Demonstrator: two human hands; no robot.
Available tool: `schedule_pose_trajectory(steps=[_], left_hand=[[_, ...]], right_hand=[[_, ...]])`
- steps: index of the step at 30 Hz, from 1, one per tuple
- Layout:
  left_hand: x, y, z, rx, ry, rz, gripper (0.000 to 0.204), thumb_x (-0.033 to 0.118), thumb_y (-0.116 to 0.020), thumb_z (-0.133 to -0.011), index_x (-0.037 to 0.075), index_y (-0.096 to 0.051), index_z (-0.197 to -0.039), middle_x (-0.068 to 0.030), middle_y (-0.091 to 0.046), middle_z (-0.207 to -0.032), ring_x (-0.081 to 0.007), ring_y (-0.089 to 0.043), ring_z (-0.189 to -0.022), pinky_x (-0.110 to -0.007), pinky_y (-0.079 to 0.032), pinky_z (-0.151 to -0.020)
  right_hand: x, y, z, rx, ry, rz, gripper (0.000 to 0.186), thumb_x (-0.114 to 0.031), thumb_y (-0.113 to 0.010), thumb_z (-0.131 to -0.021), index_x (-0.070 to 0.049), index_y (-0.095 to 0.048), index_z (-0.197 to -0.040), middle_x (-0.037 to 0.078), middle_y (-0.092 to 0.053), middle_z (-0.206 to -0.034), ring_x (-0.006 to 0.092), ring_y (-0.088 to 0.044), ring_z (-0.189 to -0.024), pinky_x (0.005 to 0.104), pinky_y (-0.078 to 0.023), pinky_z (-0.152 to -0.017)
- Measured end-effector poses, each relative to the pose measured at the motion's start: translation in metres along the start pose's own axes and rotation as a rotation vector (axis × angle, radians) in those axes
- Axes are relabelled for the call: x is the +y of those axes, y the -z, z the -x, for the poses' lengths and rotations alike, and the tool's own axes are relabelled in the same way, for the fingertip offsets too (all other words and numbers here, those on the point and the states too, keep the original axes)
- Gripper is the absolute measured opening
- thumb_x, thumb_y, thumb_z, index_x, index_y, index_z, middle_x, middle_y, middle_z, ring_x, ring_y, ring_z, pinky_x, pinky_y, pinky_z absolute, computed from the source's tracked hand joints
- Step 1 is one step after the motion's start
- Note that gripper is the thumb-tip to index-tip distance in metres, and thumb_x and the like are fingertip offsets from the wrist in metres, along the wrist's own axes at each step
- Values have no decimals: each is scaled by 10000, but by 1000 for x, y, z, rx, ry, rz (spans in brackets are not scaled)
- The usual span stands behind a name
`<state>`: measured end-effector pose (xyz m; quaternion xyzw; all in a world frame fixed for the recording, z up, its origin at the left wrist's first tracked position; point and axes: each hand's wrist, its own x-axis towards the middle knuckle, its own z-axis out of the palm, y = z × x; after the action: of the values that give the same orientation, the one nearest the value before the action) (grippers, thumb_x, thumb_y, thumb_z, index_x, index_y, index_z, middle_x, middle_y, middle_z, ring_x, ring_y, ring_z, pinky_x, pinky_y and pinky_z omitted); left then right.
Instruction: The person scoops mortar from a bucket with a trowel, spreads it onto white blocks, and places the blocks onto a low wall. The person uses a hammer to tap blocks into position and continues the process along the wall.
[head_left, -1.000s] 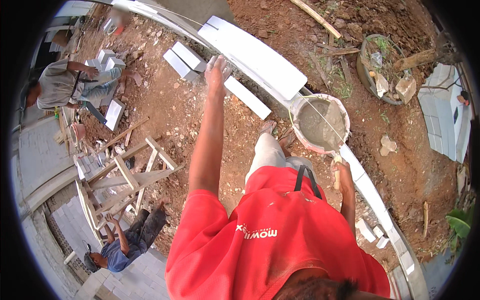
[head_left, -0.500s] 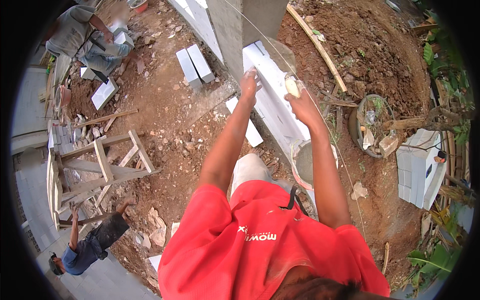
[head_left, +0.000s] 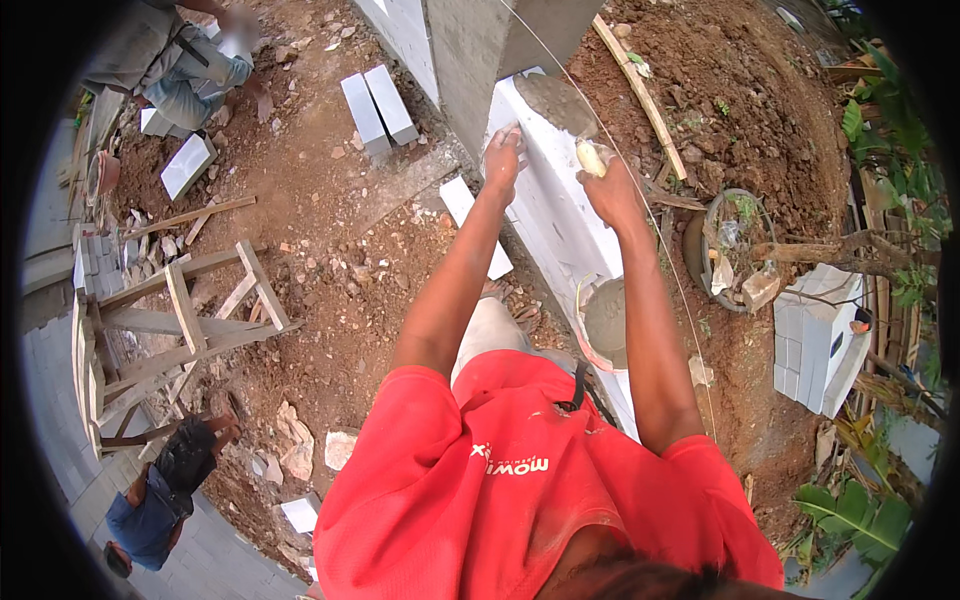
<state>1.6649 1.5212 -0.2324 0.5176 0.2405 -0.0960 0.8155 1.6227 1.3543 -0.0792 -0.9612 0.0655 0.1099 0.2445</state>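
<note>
My right hand (head_left: 612,192) is closed round the pale handle of a trowel (head_left: 589,157). Its blade, which looks coated in grey mortar, lies over the far end of a low wall of white blocks (head_left: 565,195), beside a concrete column (head_left: 490,45). My left hand (head_left: 504,160) is at the wall's left face, fingers loosely bent and apart, with nothing visible in it. Whether it touches the block I cannot tell. Nearer me, a bucket of grey mortar (head_left: 608,325) rests on the wall, partly hidden by my right forearm.
A taut string (head_left: 665,245) runs along the wall's right side. White blocks (head_left: 378,105) lie on the soil to the left, near a wooden trestle (head_left: 185,320). Two other people are at the left. A round tub of debris (head_left: 715,250) and stacked blocks (head_left: 822,335) stand right.
The trowel blade shows flatter and wider over the wall's far end. My left hand has shifted slightly along the block. The whole view has moved a little, and the lower-left person's arm has dropped.
</note>
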Motion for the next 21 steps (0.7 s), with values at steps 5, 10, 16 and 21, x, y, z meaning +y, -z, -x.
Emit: schedule_pose_trajectory(steps=[5, 10, 16, 21], left_hand=[[0, 0, -3, 24, -7, -3, 474, 261, -524, -1068, 100, -495, -1513, -143, -495, -1526, -347, -564, -1324, -485, -513, -1049], [-7, 0, -4, 72, -8, 5, 443, 236, -548, -1059, 98, -526, -1480, -138, -549, -1461, -346, -588, -1290, -485, -530, -1024], [-8, -5, -13, 126, -17, 50, 440, 238, -566, -1053, 77, -531, -1460, -159, -572, -1435, -352, -616, -1245, -461, -574, -962], [-1, -16, -19, 188, -2, 117, 439, 245, -700, -982, 62, -567, -1358, -184, -564, -1403, -374, -582, -1257, -486, -589, -906]], right_hand=[[21, 1, 25, -16, -31, -32, 484, -328, -744, -866, 32, -698, -1187, 320, -712, -1065, 458, -696, -1028, 506, -528, -897], [43, 1, 66, -21, -116, 56, 511, -285, -765, -854, 30, -678, -1246, 295, -720, -1041, 428, -709, -983, 488, -542, -859], [61, -5, 98, 41, -68, -17, 555, -203, -751, -858, -33, -613, -1369, 244, -708, -1143, 433, -682, -1048, 497, -534, -912], [70, -6, 119, 81, -83, -61, 557, -192, -754, -855, -84, -617, -1384, 208, -695, -1188, 420, -671, -1072, 494, -530, -921]])
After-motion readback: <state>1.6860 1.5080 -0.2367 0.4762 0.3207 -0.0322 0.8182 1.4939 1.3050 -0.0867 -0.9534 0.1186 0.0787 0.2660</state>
